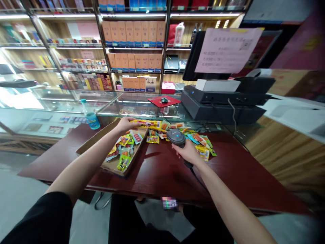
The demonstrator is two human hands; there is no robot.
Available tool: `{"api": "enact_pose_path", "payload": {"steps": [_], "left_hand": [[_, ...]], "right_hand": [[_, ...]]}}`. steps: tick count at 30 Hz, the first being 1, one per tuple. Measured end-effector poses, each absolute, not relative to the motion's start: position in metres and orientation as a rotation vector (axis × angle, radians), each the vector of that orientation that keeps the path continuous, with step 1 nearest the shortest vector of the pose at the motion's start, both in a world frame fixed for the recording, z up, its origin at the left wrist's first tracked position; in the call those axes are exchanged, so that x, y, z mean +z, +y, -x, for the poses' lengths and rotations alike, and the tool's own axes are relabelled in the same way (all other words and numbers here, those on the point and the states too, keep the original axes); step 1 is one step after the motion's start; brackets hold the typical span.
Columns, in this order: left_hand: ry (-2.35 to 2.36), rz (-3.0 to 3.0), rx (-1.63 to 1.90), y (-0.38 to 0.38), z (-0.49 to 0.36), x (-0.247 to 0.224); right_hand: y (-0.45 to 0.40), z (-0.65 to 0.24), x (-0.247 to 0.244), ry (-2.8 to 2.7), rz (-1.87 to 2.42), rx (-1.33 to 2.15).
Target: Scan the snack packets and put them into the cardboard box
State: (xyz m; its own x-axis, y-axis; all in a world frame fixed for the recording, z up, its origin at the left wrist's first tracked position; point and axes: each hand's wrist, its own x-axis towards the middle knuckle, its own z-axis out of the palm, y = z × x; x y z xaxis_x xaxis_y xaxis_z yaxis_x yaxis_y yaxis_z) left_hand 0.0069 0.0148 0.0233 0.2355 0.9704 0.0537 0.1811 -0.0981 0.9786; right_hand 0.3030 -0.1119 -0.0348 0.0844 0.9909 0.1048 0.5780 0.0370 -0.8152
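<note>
On the dark red table (162,179), what's laid out?

Snack packets (200,144), some loose, others in a cardboard tray (93,140) to the left. A glass display counter (134,105) and wooden shelves (134,47) stand on the far side.

And the hands?

The right hand (186,152) reaches forward, fingers closed around a grey handheld barcode scanner (176,137), held just above the loose packets. The left hand (127,124) stretches to the tray's far end, fingers open, touching a long yellow packet (147,123).
</note>
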Motion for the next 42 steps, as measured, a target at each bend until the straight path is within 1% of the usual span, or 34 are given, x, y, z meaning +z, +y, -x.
{"api": "enact_pose_path", "payload": {"steps": [6, 9, 12, 17, 23, 28, 33, 36, 39, 42], "left_hand": [[1.445, -1.435, 1.165, -0.015, 0.080, 0.040], [1.538, -1.434, 1.169, -0.023, 0.091, 0.042], [1.495, -1.502, 1.159, -0.017, 0.081, 0.035], [1.383, -1.701, 1.028, 0.002, 0.031, 0.018], [1.099, -1.866, 0.859, 0.013, -0.063, -0.002], [0.949, -1.953, 0.656, 0.011, -0.144, -0.019], [0.819, -2.101, 0.526, 0.000, -0.213, -0.035], [0.778, -2.303, 0.515, -0.009, -0.244, -0.043], [0.714, -2.641, 0.559, -0.020, -0.267, -0.049], [0.675, -2.912, 0.474, -0.029, -0.281, -0.053]], "right_hand": [[-0.096, -0.271, -0.034, -1.669, 1.505, 0.784], [-0.092, -0.262, -0.035, -1.721, 1.473, 0.776], [-0.091, -0.262, -0.033, -1.723, 1.483, 0.776], [-0.100, -0.283, -0.029, -1.657, 1.565, 0.755], [-0.125, -0.329, -0.032, -1.521, 1.656, 0.741], [-0.152, -0.367, -0.032, -1.376, 1.704, 0.690], [-0.179, -0.398, -0.027, -1.329, 1.816, 0.552], [-0.194, -0.414, -0.029, -1.308, 1.864, 0.491], [-0.205, -0.429, -0.035, -1.281, 1.876, 0.477], [-0.212, -0.438, -0.041, -1.266, 1.862, 0.492]]}}
